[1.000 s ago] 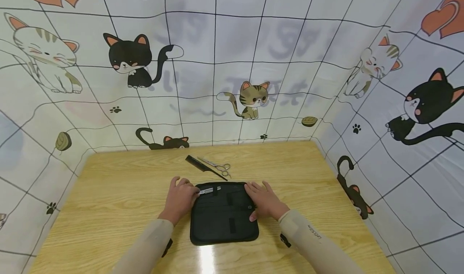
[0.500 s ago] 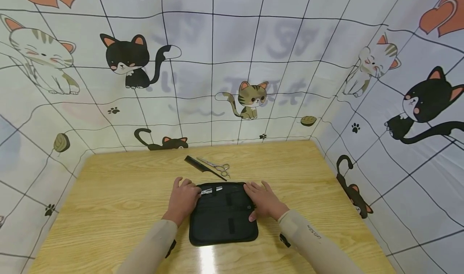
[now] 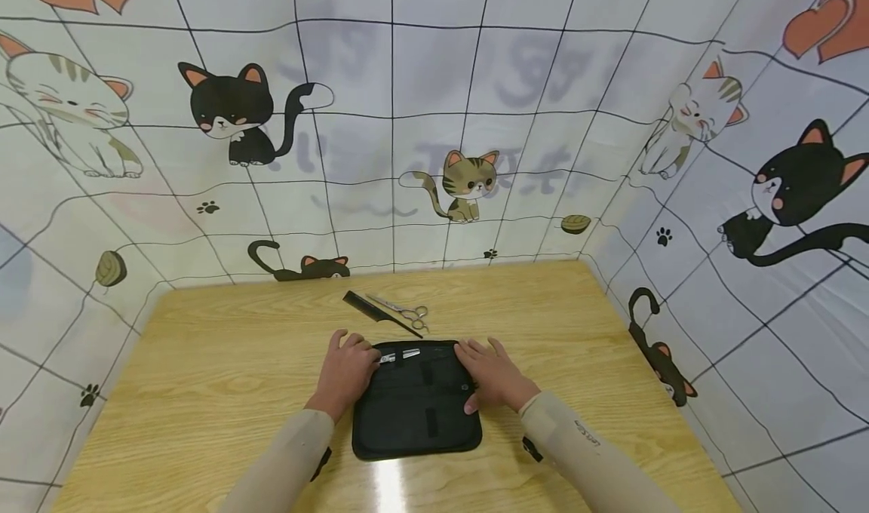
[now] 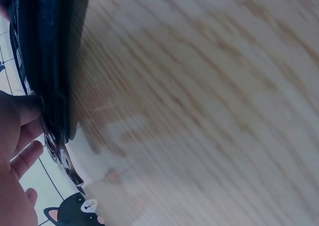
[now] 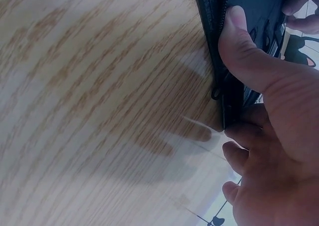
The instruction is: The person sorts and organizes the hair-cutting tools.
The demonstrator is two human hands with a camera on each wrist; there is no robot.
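Observation:
A black zip case (image 3: 417, 422) lies open on the wooden table, with elastic loops (image 3: 432, 422) inside. Near its upper left corner, my left hand (image 3: 345, 370) pinches a slim silver metal tool (image 3: 402, 356) that passes under one loop. The fingers hide the tool's left end, so its exact kind is unclear. Along the right side of the case rests my right hand (image 3: 494, 373), fingers fairly straight and spread at the upper corner. The right wrist view shows that thumb (image 5: 237, 24) lying on the case beside its zipper (image 5: 226, 6).
Behind the case lie a black tail comb (image 3: 370, 307) and silver scissors (image 3: 400, 309), close together. The wooden table (image 3: 231, 377) meets cat-printed cloth walls (image 3: 366, 151) at the back and sides.
The silver tool has slid slightly right under the loop, together with my left hand. My right hand stays at the case's right side. The head view has shifted a little.

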